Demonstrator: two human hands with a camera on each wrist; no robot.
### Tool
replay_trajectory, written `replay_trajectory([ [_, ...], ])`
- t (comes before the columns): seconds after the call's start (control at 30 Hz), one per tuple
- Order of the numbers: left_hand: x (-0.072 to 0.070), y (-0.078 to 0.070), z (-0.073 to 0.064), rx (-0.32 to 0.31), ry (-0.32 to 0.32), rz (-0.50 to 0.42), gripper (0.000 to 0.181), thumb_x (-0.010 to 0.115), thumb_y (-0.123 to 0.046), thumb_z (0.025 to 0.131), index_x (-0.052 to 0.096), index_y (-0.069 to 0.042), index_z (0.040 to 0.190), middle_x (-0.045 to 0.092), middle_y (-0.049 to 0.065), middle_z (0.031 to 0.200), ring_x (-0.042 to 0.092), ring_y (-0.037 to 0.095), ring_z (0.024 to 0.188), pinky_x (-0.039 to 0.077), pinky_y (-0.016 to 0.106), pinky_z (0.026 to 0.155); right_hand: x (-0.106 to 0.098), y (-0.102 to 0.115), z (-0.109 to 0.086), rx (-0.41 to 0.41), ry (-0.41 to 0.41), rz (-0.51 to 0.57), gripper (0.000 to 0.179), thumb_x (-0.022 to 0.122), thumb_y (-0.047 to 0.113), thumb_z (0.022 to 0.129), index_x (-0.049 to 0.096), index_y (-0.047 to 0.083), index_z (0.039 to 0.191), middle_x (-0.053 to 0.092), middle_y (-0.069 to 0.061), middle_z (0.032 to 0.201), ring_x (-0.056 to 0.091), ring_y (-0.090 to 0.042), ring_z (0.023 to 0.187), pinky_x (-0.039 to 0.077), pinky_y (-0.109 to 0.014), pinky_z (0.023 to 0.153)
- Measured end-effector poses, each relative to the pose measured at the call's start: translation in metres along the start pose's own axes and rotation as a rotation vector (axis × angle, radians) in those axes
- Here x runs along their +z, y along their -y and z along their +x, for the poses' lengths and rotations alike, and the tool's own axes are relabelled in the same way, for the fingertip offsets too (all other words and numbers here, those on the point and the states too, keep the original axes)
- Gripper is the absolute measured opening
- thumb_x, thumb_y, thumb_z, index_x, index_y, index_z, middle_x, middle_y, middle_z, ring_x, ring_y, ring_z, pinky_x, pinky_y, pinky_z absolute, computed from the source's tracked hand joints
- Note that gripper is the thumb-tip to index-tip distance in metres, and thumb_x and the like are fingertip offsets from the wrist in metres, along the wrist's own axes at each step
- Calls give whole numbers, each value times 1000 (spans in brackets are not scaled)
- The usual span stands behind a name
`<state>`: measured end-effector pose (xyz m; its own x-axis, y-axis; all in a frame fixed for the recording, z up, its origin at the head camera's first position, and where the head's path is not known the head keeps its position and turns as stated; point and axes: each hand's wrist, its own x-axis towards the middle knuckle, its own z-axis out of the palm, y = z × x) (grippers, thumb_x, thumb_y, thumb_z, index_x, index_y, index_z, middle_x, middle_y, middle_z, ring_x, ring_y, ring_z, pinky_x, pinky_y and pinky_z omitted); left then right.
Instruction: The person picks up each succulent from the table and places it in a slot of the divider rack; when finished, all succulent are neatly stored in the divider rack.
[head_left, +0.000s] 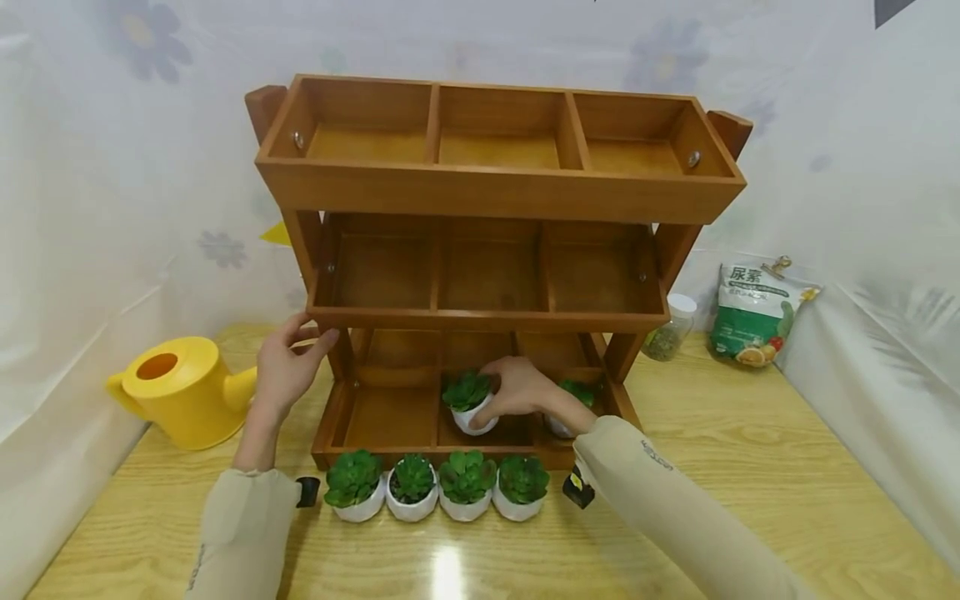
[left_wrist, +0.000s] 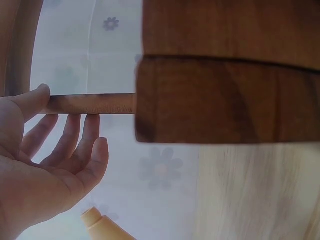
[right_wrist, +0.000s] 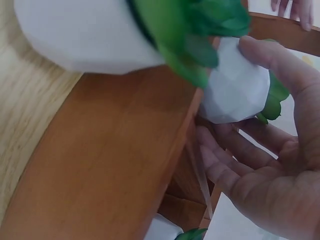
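Observation:
My right hand [head_left: 517, 387] grips a small succulent in a white faceted pot [head_left: 467, 398] by the pot's side, over the bottom tier's middle compartment. In the right wrist view the thumb lies on the held pot [right_wrist: 235, 82], with fingers beneath. My left hand [head_left: 288, 367] is at the left side of the wooden plant shelf [head_left: 495, 193]. Seen from the left wrist, its thumb and fingers lie on opposite sides of a wooden slat [left_wrist: 92, 103]. Another potted succulent [head_left: 576, 392] sits in the bottom right compartment, partly hidden by my right forearm.
Several potted succulents [head_left: 465, 492] stand in a row before the shelf. A yellow watering can [head_left: 183, 392] is on the left. At the right stand a white-lidded jar [head_left: 671, 327] and a green-and-white bag [head_left: 757, 317] with a clip. The shelf's upper tiers overhang the bottom one.

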<state>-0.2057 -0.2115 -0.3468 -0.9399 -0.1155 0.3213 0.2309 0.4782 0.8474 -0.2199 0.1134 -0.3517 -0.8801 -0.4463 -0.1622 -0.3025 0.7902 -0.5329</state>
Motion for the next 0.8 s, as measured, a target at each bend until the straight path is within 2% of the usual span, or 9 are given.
replay_trajectory([
  [0.23, 0, -3, -1, -2, 4, -2, 53, 59, -29, 96, 47, -6, 142, 56, 28, 124, 57, 43, 108, 49, 55, 89, 3, 4, 5, -5, 34, -69, 78, 85, 36, 66, 57, 4, 131, 57, -12, 129, 55, -28, 112, 50, -40, 89],
  [0.4, 0, -4, -1, -10, 8, 3, 53, 59, -30, 96, 47, -6, 142, 55, 28, 125, 57, 44, 109, 49, 56, 88, 4, 4, 6, -40, 66, -113, 74, 84, 32, 67, 57, 3, 129, 56, -13, 128, 53, -31, 116, 48, -42, 93],
  [0.53, 1, -4, -1, -7, 9, 3, 53, 59, -30, 96, 47, -5, 141, 55, 28, 125, 57, 43, 109, 49, 56, 88, 3, 2, 4, -23, 92, -147, 78, 84, 31, 68, 52, 2, 134, 52, -15, 134, 49, -33, 122, 45, -45, 97],
  [0.8, -1, -2, -1, 0, -8, 0, 51, 60, -29, 96, 49, -6, 140, 57, 27, 122, 59, 43, 107, 49, 55, 88, 2, 3, 3, -44, 102, -157, 76, 85, 28, 68, 54, 0, 131, 55, -15, 130, 51, -33, 120, 46, -44, 97],
])
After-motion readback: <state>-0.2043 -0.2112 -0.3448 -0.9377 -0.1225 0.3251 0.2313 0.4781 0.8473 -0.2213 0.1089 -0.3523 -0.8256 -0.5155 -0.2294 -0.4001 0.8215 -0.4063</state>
